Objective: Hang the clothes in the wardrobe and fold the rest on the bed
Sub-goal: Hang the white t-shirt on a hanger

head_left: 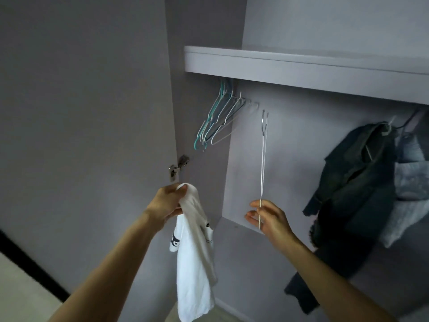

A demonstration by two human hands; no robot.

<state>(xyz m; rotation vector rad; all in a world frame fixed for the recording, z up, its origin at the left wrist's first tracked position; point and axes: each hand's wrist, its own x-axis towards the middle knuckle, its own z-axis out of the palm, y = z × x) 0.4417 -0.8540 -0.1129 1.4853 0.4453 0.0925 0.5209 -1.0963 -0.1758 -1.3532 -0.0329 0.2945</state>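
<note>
My left hand (168,203) grips the bunched top of a white T-shirt (193,270) with black print, which hangs down in front of the open wardrobe. My right hand (267,217) holds the lower bar of a thin white hanger (263,159), seen edge-on with its hook up near the rail. Several empty teal and white hangers (218,119) hang bunched at the rail's left end under the shelf (301,63).
A dark jacket (355,182) and a pale grey garment (411,182) hang at the right of the wardrobe. The wardrobe door (81,112) stands open on the left, its hinge (178,167) just above my left hand. Pale floor shows at the bottom left.
</note>
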